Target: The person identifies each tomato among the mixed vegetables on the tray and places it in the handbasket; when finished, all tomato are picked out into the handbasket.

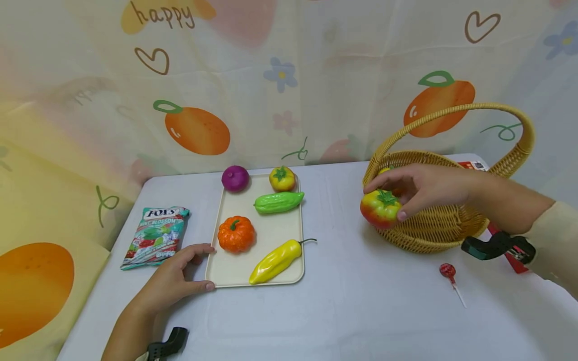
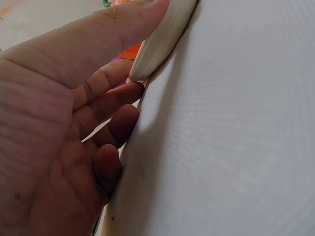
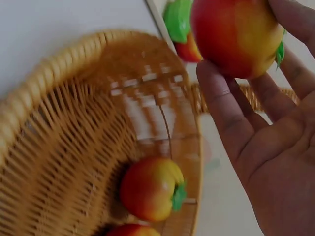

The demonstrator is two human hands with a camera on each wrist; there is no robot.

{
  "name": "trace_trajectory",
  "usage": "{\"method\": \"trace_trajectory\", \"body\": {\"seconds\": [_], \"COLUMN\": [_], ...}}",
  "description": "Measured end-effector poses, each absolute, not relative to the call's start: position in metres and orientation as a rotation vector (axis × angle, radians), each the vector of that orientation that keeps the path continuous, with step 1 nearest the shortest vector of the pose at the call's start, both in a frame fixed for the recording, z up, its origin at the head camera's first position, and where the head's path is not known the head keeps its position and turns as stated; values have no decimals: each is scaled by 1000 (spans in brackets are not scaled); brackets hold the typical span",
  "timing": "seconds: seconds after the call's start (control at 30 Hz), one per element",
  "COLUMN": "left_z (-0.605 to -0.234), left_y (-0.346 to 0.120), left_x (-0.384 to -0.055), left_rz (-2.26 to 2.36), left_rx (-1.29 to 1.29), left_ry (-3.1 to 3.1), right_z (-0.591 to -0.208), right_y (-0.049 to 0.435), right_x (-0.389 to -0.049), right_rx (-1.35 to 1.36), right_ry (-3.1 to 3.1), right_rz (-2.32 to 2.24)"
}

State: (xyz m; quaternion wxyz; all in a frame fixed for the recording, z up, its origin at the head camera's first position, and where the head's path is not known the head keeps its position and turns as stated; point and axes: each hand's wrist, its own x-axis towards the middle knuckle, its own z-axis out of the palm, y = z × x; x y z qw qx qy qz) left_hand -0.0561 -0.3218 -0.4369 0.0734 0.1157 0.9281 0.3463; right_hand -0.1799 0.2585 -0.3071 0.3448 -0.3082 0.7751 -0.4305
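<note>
Toy tomato (image 1: 378, 212), pinched in your right hand (image 1: 424, 183), is beside the wicker basket's (image 1: 424, 244) left rim: grip evenly, clear the wicker; left hand (image 1: 175, 273), thumb and forefinger spread, touches the tray's (image 1: 275, 229) left edge

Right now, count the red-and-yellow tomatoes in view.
4: one tomato at the far right corner of the tray, another tomato held by the right hand, a third and fourth inside the basket. Others may be hidden there.

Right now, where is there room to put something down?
Bare table lies between tray and basket; bare tray lies between the green vegetable and yellow pepper. It's crowded at the tray's back, by the onion and tomato.
</note>
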Motion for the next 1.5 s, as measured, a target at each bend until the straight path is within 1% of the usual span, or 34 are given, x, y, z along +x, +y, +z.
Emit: {"method": "trace_trajectory", "body": {"seconds": [0.37,0.63,0.9,1.1,1.5], "left_z": [-436,-437,-439,-440,-438], "left_y": [-321,-321,-321,-322,-322], "left_x": [-55,-56,-56,-55,-54], "left_rz": [1050,1049,1048,1051,1065], "left_rx": [329,348,361,354,323], "left_ry": [2779,2793,2807,2804,2775], "right_z": [-307,-313,-330,-341,-347], "right_y": [285,288,287,286,280], "right_x": [-198,-212,-212,-212,-209], "right_rx": [-697,-726,-701,-731,-697], "right_ry": [2067,2113,2071,2107,2147], "right_rz": [-1009,-873,-841,-790,-739]}}
